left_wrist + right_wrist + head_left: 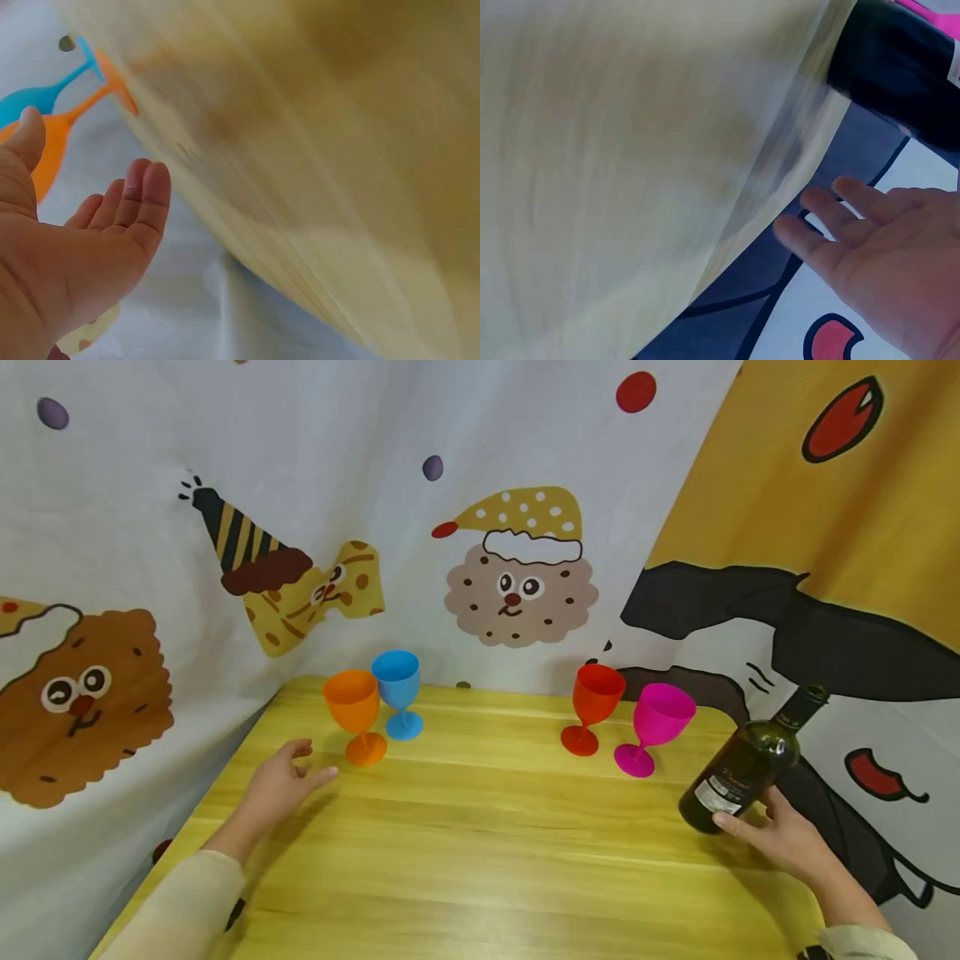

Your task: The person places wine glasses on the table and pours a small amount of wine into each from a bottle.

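My right hand (pixel 783 837): thumb across the lower label of a dark green, long-necked glass bottle (pixel 750 760), outer fingers extended off the glass; whether the grip is firm, I cannot tell. My left hand (pixel 283 782): holding nothing, thumb and fingers apart, near an orange plastic stemmed goblet (pixel 354 700). Bottle location: right side, beyond a magenta plastic goblet (pixel 662 714). Handling, in my judgement: wrap every finger round the body before trusting it with weight, and bring it inward above the magenta rim. Also listed: one sky-blue plastic goblet (pixel 397 681) behind the orange; one red plastic goblet (pixel 597 693) beside the magenta. Pale yellow wood-grain surface (pixel 450 860): right edge near the bottle, left edge alongside my cream sleeve (pixel 176 906), back edge close behind the goblets, by white printed cloth (pixel 337 443). Best room for moving: the broad middle, between the pairs and toward me.
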`<state>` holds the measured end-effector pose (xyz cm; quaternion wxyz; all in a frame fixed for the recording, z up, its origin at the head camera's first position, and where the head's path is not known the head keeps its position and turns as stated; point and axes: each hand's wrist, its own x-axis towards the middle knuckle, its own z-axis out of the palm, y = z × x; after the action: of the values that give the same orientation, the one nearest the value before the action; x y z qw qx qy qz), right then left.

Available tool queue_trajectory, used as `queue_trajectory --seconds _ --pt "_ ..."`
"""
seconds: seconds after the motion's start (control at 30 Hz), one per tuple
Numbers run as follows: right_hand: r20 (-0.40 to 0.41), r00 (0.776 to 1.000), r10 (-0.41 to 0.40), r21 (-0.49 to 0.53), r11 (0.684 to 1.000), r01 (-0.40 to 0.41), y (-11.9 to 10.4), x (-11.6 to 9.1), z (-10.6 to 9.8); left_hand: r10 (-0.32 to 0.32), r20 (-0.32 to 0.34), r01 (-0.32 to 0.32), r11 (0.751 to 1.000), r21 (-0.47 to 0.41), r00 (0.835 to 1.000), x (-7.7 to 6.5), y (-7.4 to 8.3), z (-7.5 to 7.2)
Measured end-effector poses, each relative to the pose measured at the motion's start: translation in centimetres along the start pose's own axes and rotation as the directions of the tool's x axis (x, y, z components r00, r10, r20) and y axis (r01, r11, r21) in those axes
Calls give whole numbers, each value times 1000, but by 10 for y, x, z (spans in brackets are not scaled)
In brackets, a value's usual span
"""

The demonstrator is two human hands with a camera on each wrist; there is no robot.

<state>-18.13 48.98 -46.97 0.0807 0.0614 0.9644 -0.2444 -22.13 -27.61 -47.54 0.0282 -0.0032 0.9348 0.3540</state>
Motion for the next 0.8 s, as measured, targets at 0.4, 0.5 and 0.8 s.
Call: queue_trajectory --seconds 0.4,0.5,0.8 --pt "-229 966 -120 187 968 165 -14 0 12 -56 -97 33 973 -228 994 36 32 26" --pt "-300 940 -162 171 960 220 -14 0 14 -68 -123 35 968 -247 990 42 36 33" --pt "-383 910 -158 185 952 243 -22 -2 15 -89 -163 42 962 -270 983 49 44 42"
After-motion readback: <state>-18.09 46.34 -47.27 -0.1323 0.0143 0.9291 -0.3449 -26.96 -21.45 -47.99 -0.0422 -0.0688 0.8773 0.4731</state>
